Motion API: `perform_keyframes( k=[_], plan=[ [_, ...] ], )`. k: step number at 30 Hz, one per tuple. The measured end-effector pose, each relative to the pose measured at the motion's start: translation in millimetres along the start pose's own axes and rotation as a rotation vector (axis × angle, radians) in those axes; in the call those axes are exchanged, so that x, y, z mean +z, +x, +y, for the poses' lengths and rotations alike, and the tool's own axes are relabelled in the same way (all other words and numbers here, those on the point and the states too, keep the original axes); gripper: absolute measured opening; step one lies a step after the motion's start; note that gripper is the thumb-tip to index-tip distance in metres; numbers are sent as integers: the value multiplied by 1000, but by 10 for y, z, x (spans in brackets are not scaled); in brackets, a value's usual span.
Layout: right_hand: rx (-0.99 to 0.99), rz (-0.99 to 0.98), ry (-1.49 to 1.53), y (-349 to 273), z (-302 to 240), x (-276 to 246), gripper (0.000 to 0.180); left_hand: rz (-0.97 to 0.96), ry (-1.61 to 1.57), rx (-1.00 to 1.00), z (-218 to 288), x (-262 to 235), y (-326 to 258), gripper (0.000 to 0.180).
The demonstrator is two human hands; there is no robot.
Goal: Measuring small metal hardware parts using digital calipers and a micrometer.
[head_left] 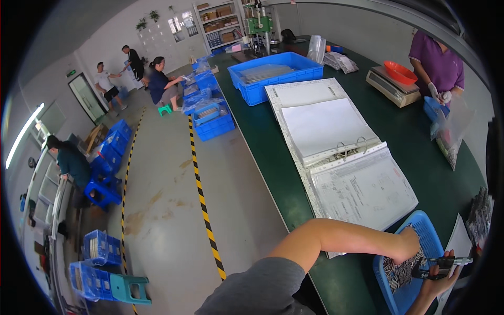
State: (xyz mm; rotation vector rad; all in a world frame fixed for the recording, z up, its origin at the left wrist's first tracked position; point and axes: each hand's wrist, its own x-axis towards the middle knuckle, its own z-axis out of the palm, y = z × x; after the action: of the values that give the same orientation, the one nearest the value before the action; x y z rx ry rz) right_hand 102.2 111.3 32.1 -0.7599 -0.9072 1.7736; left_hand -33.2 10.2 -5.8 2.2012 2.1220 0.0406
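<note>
My left hand (407, 248) reaches down into a blue plastic basket (431, 231) at the lower right. Its bent fingers are pressed together against small metal pins (399, 274) piled inside; what they pinch, if anything, is hidden. Beside the basket's right edge, my right hand (442, 284) is closed round a micrometer (445, 262) with a dark frame and a silver thimble. The micrometer's measuring gap is too small to read from here.
An open ring binder (362, 184) with paper sheets lies beyond the basket on the green table (262, 142). Farther off are a blue crate (275, 73) and a scale (391, 86) with a red bowl (400, 72). A gloved co-worker (438, 63) handles a blue container across the table.
</note>
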Motion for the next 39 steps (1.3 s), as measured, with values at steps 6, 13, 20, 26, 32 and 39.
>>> perform_keyframes(
  k=[6,13,20,26,32,39],
  plan=[
    [107,-237,172,-91,-72,20,42,515,-915,-124,13,-23,-8,7],
    [242,-164,161,-60,-161,14,57,401,-1372,-19,-41,-34,42,15],
    [296,-185,191,-9,-211,17,62,251,-1639,64,-77,-182,50,17],
    [340,-300,193,-15,-210,8,65,179,-1739,165,-85,-156,19,12],
    [354,-366,193,-31,-230,19,66,131,-1704,263,-99,-155,28,10],
    [346,-279,142,-55,-231,58,62,99,-1669,242,-102,-163,27,10]
  ],
)
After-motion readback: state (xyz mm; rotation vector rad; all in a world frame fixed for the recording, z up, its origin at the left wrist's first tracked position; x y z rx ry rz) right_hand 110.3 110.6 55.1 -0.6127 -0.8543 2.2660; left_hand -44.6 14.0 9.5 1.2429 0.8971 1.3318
